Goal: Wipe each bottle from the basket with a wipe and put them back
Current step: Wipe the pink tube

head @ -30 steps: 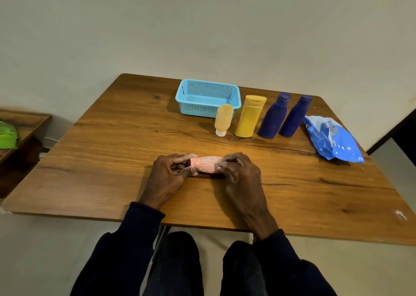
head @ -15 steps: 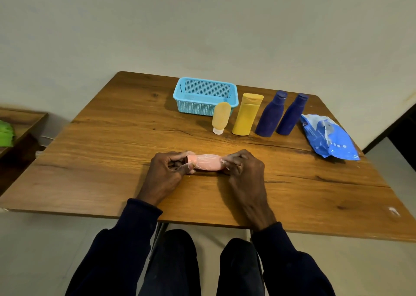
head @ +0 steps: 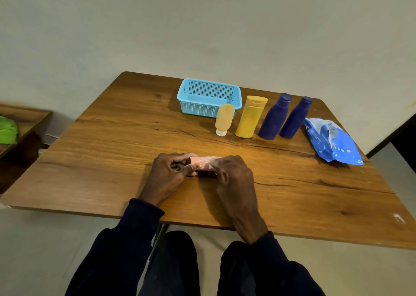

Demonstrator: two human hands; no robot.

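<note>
A pink bottle (head: 203, 162) lies on its side on the wooden table (head: 112, 151), wrapped in a thin white wipe. My left hand (head: 171, 174) grips its left end and my right hand (head: 231, 176) grips its right end over the wipe. Behind them stands an empty light blue basket (head: 208, 97). To its right stand a small orange tube (head: 224, 119) on its cap, a yellow bottle (head: 251, 116) and two dark blue bottles (head: 273, 118) (head: 295, 118).
A blue pack of wipes (head: 332, 141) lies at the table's right side. A lower wooden shelf (head: 24, 120) with a green object (head: 7, 130) stands to the left. A wall runs close behind the table.
Both hands stay on the pink bottle and have closed in, covering more of it. The view has shifted slightly.
</note>
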